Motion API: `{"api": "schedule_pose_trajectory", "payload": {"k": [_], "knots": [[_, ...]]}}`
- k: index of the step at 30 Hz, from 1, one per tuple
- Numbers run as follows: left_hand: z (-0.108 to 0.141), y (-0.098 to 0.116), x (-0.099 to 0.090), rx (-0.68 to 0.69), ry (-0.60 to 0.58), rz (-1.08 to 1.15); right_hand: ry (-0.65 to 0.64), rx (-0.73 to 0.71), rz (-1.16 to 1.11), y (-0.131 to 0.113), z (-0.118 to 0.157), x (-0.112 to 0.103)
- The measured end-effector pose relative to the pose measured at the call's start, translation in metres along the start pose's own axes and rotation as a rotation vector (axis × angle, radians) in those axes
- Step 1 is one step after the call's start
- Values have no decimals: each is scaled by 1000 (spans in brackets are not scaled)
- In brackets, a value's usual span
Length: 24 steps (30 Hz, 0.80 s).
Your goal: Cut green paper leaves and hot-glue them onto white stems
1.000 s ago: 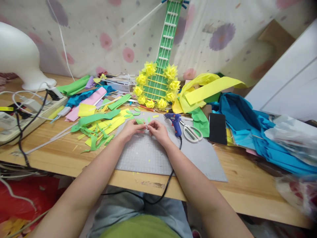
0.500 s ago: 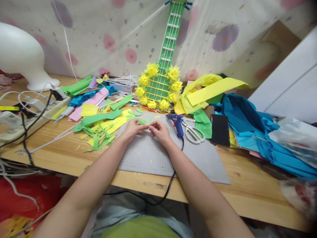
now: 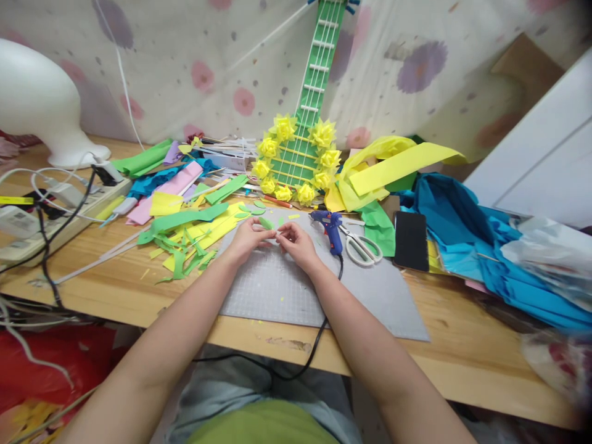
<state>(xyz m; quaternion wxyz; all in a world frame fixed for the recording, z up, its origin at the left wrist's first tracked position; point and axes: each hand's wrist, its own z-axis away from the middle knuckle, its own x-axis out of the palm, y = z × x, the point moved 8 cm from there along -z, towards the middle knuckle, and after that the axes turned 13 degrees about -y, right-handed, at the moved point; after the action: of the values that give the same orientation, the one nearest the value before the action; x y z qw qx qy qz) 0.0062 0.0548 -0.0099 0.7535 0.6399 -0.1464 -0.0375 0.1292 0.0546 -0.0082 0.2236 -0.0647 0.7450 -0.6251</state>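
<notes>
Over the grey cutting mat [image 3: 272, 290], my two hands meet fingertip to fingertip. My left hand [image 3: 248, 240] is closed in a pinch by a small green paper leaf [image 3: 265, 223], which sticks up behind its fingers. My right hand [image 3: 298, 245] is also pinched, its fingertips touching or nearly touching the left ones. A tiny pale bit shows between them, too small to name. More cut green leaves [image 3: 242, 214] lie just beyond my left hand. To the right of my right hand are a blue glue gun [image 3: 331, 231] and white-handled scissors [image 3: 363, 250].
A green paper guitar [image 3: 298, 161] ringed with yellow paper flowers leans at the back. Green and yellow scraps [image 3: 185, 243] lie left, near a power strip [image 3: 60, 228]. On the right are a phone [image 3: 411, 242] and blue paper [image 3: 453, 216]. The glue gun's cable [image 3: 319, 339] crosses the table's front edge.
The green leaf has tilted more upright in my left hand. My fingertips have shifted slightly, and the right fingers are drawn closer to the left.
</notes>
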Motion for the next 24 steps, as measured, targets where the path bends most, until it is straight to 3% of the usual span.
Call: {"api": "schedule_pose_trajectory", "payload": {"k": [3,7,9,14,20,24], "knots": [[0,3,-9,22,105,21,63,14,50,-3,2,-6],[1,12,-30,120,299,-1,245,66,258,-12,11,-24],[3,16,-38,152,367,-19,254,103,382,-18,14,-27],[2,15,-44,162,393,-2,30,253,633,-27,16,-30],[3,11,-47,135,404,18,-378,549,567,-24,46,-55],[3,12,-48,137,415,18,-352,704,647,-19,66,-90]]}}
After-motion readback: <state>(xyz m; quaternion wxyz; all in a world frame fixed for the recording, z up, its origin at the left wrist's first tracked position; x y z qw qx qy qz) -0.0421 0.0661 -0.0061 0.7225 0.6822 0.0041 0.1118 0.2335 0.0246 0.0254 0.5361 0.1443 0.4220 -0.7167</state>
